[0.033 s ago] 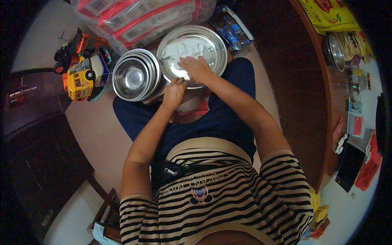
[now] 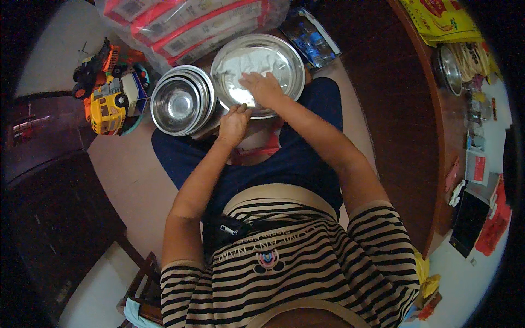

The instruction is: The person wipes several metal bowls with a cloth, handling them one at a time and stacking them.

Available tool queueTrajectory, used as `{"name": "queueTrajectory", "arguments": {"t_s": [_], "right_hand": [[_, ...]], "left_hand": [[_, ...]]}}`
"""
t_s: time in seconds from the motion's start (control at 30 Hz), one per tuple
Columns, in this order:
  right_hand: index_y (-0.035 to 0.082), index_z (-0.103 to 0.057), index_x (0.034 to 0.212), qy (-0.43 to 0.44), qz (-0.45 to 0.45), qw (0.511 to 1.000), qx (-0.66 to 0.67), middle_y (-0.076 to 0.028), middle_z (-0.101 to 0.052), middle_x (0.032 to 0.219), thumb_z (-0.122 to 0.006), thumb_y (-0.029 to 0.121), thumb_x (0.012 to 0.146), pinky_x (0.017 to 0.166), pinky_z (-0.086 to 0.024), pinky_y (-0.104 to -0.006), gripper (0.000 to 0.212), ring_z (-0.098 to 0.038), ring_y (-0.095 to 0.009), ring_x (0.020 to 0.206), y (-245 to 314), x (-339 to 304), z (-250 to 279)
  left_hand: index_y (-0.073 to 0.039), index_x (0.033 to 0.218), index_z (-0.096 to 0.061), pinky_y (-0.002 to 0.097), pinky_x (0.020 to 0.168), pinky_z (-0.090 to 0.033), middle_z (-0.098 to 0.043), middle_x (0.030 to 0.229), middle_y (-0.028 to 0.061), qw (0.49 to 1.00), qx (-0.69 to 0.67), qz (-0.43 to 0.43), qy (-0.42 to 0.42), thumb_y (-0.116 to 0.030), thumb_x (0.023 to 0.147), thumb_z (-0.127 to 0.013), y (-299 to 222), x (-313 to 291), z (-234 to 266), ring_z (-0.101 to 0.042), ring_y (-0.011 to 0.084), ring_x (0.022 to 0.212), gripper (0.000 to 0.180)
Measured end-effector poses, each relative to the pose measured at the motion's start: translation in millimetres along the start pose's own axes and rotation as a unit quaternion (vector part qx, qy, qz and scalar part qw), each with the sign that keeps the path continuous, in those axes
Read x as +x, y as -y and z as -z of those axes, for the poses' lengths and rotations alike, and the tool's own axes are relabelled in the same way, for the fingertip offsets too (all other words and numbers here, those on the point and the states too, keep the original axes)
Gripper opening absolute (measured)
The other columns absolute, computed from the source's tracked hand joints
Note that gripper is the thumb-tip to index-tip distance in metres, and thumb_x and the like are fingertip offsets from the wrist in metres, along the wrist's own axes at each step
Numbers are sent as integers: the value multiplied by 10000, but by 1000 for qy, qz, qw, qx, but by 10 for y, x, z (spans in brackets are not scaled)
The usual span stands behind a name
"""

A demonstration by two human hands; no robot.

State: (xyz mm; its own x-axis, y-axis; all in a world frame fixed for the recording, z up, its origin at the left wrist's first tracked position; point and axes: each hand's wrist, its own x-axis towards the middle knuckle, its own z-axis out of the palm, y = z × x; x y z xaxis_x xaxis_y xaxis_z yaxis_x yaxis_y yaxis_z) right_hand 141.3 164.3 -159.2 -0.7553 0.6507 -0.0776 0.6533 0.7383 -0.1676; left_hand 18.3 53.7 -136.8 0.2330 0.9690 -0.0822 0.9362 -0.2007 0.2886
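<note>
A wide, shallow steel basin [image 2: 298, 68] sits in front of me, above my knees. Crumpled white material [image 2: 249, 60] lies across its far half; whether it is cloth or powder I cannot tell. My left hand [image 2: 235, 124] grips the basin's near left rim, its fingers curled over the edge. Inside the basin, my right hand [image 2: 264, 91] reaches in from the right with its fingers spread, over the bottom just short of the white material. Nested steel bowls [image 2: 178, 107] stand at the basin's left, close to its rim.
Behind the basin is a plastic-wrapped bundle of pink and white packs [image 2: 191, 24]. A box of blue-labelled bottles [image 2: 313, 41] stands at the back right. Toy trucks [image 2: 106, 109] gather at the left. A dark wooden cabinet [image 2: 399, 109] runs along the right.
My right hand has shifted very slightly within the basin. My left hand stays at the rim, and nothing else visibly differs.
</note>
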Motion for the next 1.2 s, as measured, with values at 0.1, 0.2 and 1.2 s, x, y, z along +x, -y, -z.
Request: {"name": "queueTrajectory", "arguments": {"t_s": [0.1,0.2,1.2], "right_hand": [[140,-481,1218,-62,-87,994,-2,-46,-400,1345,-438,132,836,907,-356,-497,384,-426,-235,1188,-229,93,-99],[64,-508,1142,-79,-115,989,-49,-115,-487,1186,-441,129,826,853,-393,-458,330,-500,-258,1065,-370,6,-41],[148,-507,1172,8,-115,992,-57,-112,-508,1211,-532,134,767,786,-435,-432,406,-568,-260,955,-442,-151,158]], "left_hand": [[-93,975,-615,364,794,-489,-593,1083,72,1000,-8,3,11,-77,737,-507,-32,26,-5,-558,269,984,262],[-96,978,-611,365,793,-489,-591,1086,69,1000,-8,6,0,-80,744,-501,-6,7,-32,-559,272,983,260],[-88,934,-609,369,783,-496,-595,1070,69,1000,5,2,-29,-118,769,-504,8,2,-96,-563,271,993,199]]}}
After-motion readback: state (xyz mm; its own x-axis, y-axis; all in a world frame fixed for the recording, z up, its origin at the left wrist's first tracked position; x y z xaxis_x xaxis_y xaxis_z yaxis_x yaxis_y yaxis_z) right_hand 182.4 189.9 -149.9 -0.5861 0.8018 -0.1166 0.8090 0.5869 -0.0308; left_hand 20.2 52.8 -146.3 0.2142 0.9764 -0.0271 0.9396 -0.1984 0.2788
